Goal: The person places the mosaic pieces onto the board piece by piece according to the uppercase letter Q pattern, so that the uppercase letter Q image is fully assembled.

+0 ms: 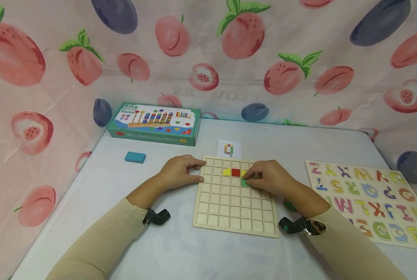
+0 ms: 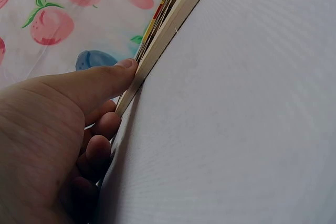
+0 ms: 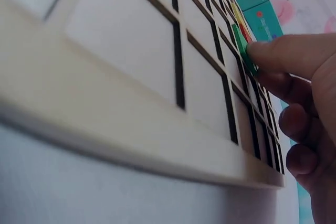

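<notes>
A wooden grid board (image 1: 224, 210) lies on the white table. My left hand (image 1: 180, 171) is at its upper left edge, with thumb and forefinger touching the rim apart from each other. In the left wrist view the thumb (image 2: 113, 80) rests against the board's side and the other fingers bend below it. Near the top right cells my right hand (image 1: 273, 177) pinches a green square tile (image 1: 245, 182), which tilts in the right wrist view. Just above it, a red square tile (image 1: 235, 172) sits between two yellow pieces (image 1: 226, 172), the right one partly hidden by my fingers.
A small pattern card (image 1: 229, 149) lies behind the board. Back left stand a Ring Challenge Game box (image 1: 154, 123) and a blue block (image 1: 135, 157). An alphabet puzzle board (image 1: 369, 202) is on the right, partly behind my right forearm. Fruit-print cloth hangs behind.
</notes>
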The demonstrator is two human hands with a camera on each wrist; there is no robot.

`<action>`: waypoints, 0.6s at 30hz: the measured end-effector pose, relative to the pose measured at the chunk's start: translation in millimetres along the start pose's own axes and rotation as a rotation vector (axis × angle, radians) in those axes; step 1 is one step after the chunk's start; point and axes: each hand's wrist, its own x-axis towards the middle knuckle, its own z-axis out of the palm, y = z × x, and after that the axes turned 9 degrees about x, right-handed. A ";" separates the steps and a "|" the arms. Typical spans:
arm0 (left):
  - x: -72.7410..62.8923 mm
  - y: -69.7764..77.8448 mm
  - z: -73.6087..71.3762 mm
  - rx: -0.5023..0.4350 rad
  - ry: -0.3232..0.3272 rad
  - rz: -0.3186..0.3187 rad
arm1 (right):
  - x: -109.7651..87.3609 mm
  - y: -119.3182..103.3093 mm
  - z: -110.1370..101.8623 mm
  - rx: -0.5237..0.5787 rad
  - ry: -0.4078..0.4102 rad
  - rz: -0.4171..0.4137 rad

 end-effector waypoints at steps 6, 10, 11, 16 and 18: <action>0.7 0.9 -1.3 0.000 -0.005 -0.005 | -6.6 4.0 -8.2 0.092 0.008 0.057; 0.8 1.3 -1.7 -0.002 -0.006 -0.007 | -12.9 9.2 -18.3 0.141 -0.003 0.059; 0.8 1.2 -1.7 -0.002 -0.007 -0.008 | -14.8 10.2 -20.7 0.149 -0.005 0.067; 0.2 2.3 -2.0 -0.001 -0.009 -0.011 | -25.1 16.1 -31.2 0.163 -0.020 0.115; -0.3 2.5 -1.8 0.001 -0.009 -0.013 | -29.5 19.6 -34.6 0.165 -0.029 0.116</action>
